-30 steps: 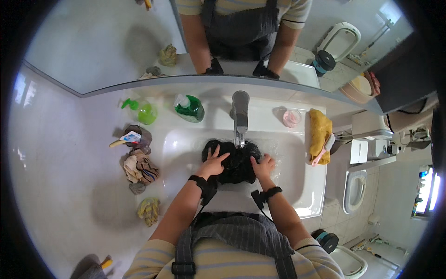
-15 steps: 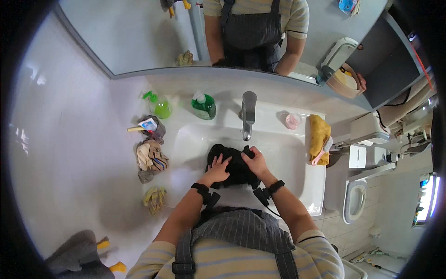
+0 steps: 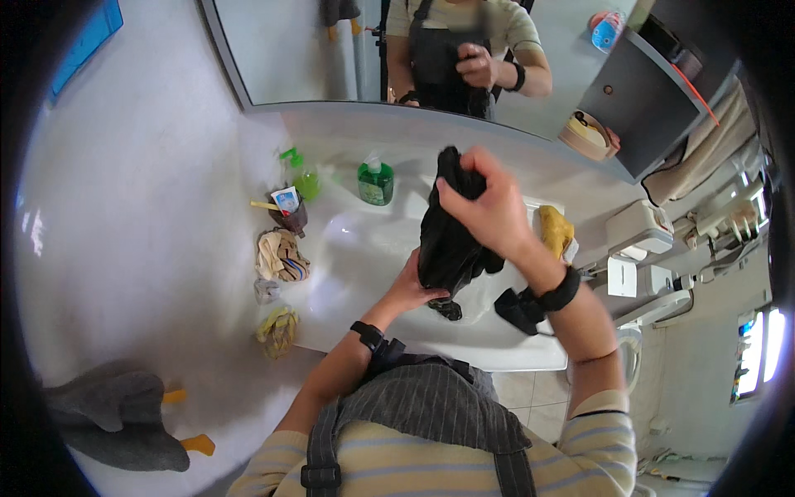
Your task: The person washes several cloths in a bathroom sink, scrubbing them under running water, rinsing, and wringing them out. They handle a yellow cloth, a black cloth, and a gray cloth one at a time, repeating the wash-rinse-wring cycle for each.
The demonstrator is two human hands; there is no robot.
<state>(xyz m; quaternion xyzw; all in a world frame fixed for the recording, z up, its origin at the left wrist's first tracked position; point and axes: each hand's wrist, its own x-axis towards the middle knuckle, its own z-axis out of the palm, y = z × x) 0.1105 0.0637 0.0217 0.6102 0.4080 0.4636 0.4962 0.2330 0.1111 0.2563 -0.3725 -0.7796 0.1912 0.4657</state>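
Note:
A black cloth, perhaps a garment (image 3: 451,240), hangs in dark folds above the white sink basin (image 3: 339,286). High over the basin, my right hand (image 3: 501,207) is closed on the cloth's upper end, fingers curled round it. Lower down, my left hand (image 3: 407,286) grips the cloth's lower left side, with its thumb across the front. Below that hand, the cloth's bottom end (image 3: 447,310) dangles by the basin floor. The tap is hidden behind the cloth and my right hand.
Behind the basin stand a green soap bottle (image 3: 376,182) and a pump bottle (image 3: 303,178). Along the left ledge lie a dark cup with a tube (image 3: 290,217), crumpled beige cloth (image 3: 281,255) and yellowish cloth (image 3: 278,331). A mustard cloth (image 3: 556,228) sits at the right; a mirror (image 3: 331,58) spans the back.
The black cloth has risen from the basin floor and now hangs lengthwise. My right hand has moved up with its upper end; my left has gone from lying on it to gripping its lower part.

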